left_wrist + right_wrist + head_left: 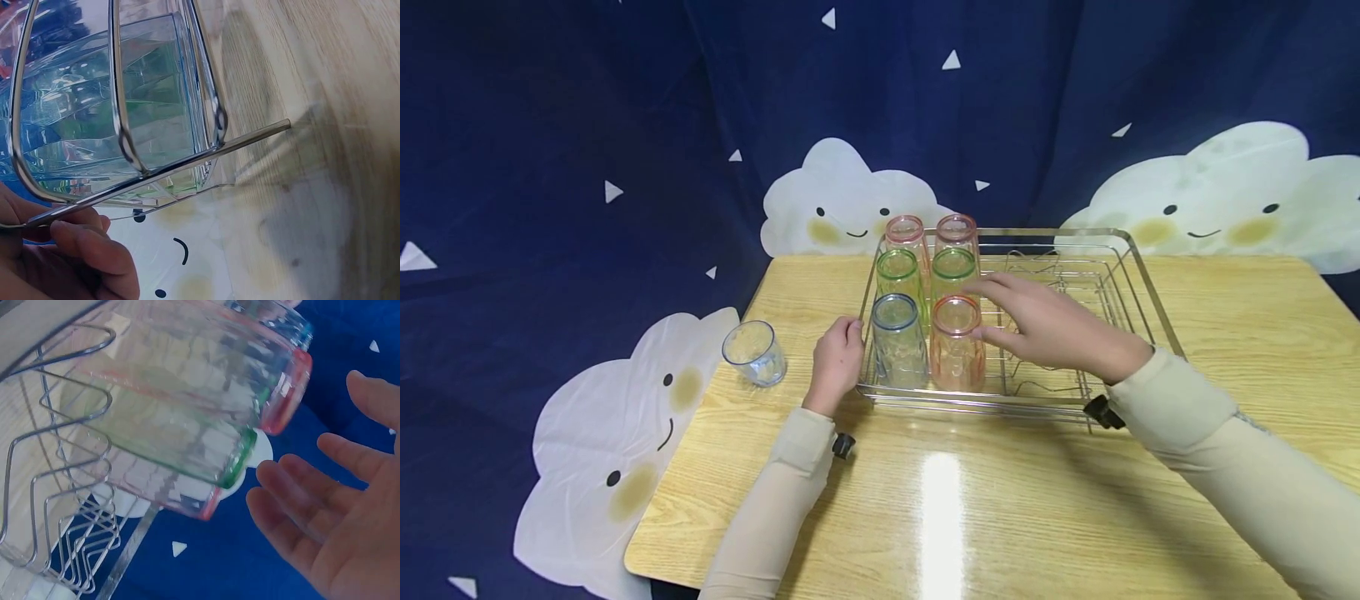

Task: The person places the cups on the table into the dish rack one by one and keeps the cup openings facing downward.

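Observation:
My left hand (837, 360) grips the left edge of a wire dish rack (981, 402); in the left wrist view its fingers (94, 247) curl round a metal bar. My right hand (1052, 325) hovers over the rack, thumb and fingers spread and apart from the glasses in the right wrist view. Nearest it is an orange-rimmed glass (957, 350), upside down at the front. Beside that stands a blue-rimmed glass (899, 346). Behind are two green-rimmed glasses (898, 279) (955, 275), then two pink-rimmed glasses (906, 233) (957, 236), all upside down.
Left of the rack, another blue-rimmed glass (756, 354) stands on the wooden table (865, 517), mouth up. Bent wire dividers (75, 425) fill the rack's right part. A dark blue curtain (910, 92) with clouds hangs behind and at the left.

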The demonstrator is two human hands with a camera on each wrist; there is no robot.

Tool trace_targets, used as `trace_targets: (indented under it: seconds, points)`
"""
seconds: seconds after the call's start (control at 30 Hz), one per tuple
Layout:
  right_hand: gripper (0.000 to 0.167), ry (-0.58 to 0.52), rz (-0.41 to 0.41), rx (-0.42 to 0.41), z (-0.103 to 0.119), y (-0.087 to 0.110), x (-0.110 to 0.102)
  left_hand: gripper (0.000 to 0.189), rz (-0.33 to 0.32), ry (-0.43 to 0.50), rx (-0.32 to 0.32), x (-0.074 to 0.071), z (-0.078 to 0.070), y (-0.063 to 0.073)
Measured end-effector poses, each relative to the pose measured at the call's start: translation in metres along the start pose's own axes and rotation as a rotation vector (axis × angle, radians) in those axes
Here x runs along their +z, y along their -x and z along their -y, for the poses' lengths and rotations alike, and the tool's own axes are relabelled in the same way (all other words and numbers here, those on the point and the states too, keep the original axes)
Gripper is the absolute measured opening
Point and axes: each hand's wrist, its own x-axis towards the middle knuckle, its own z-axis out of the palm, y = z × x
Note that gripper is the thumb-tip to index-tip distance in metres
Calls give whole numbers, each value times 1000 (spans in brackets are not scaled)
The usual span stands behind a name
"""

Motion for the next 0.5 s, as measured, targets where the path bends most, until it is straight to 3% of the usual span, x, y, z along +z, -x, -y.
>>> trace_targets:
  seconds: [0.23,0.5]
  points:
    - [52,-23,-60,54,-13,27,-18,41,21,-9,-16,-1,-2,0]
    - [49,24,-242,138,-49,75,-31,41,-14,-69,2,-2,-4,1]
